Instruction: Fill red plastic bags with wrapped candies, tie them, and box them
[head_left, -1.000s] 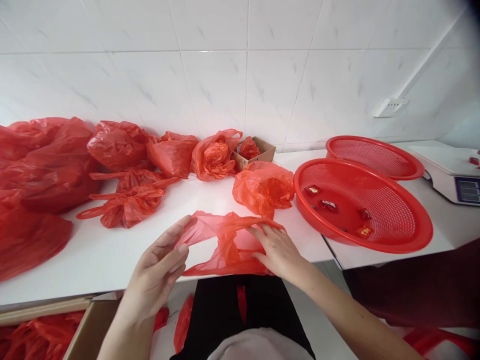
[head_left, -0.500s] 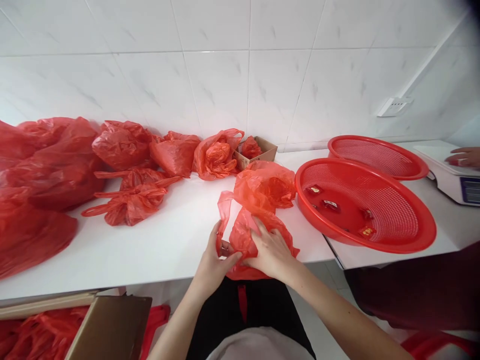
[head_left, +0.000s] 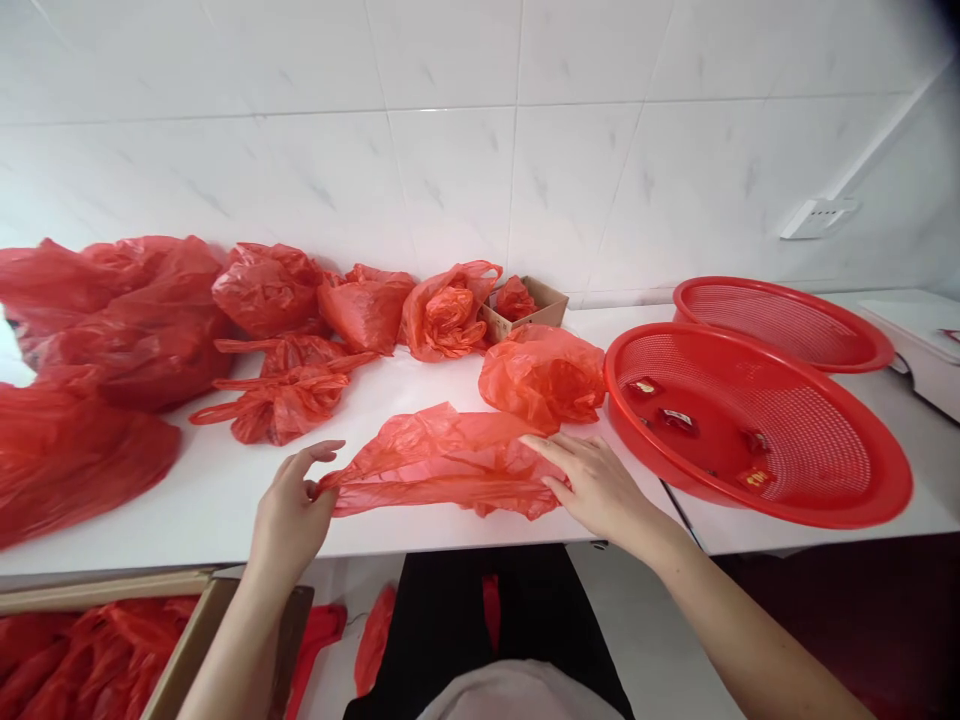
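Observation:
A thin red plastic bag (head_left: pixel 442 465) lies stretched sideways along the front of the white table (head_left: pixel 247 510), its mouth partly spread. My left hand (head_left: pixel 294 505) pinches the bag's left end between thumb and fingers. Over the bag's right end rests my right hand (head_left: pixel 600 487), with fingers stretched out and thumb apart, touching the plastic. Just behind it sits a puffed-up red bag (head_left: pixel 544 375), against a red plastic basket (head_left: pixel 757 510). Several small wrapped pieces (head_left: pixel 677 420) lie in that basket.
Filled red bags (head_left: pixel 127 330) line the wall on the left. Two knotted bags (head_left: pixel 281 405) lie before them. A small cardboard box (head_left: pixel 551 303) stands at the back. Another basket (head_left: pixel 780 310) and a white scale (head_left: pixel 919 335) are at right. Below left is an open carton (head_left: pixel 176 660) of red bags.
My hands have moved apart, left hand to the left, drawing the bunched bag out wide and flat. The other person's hand at the scale has left view. The view has shifted slightly.

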